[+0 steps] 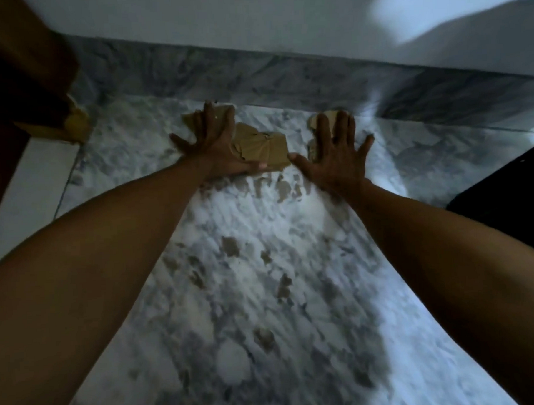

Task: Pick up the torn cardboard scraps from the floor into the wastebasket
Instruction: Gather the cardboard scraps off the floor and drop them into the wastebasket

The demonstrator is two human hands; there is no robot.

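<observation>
Pressing flat, both hands, left and right, splay on cardboard scraps.

The spread left hand hides much of the torn brown cardboard scraps near the frame's centre, and the right hand hides most of a smaller tan scrap. A dark object is cut off at the right edge, a brown wooden piece at the upper left. The marble floor is blurred throughout.
</observation>
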